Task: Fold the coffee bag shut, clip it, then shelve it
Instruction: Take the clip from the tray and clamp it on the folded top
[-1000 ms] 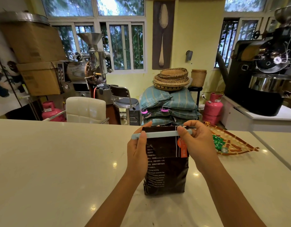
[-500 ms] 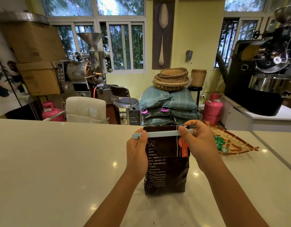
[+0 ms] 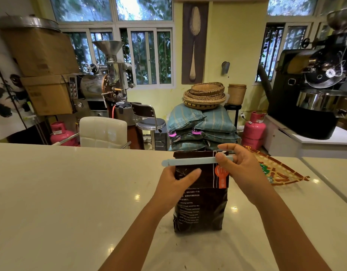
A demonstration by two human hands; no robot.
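Pale counter: one coffee bag, one clip, two hands.

Yellow walls, barred windows, pale glossy counter.

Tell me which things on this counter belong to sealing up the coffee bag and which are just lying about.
Part of the job:
coffee bag, upright on the counter
pale blue clip across its folded top
left hand gripping the bag
right hand pinching the clip's end

Just lying about:
woven tray beyond the right hand
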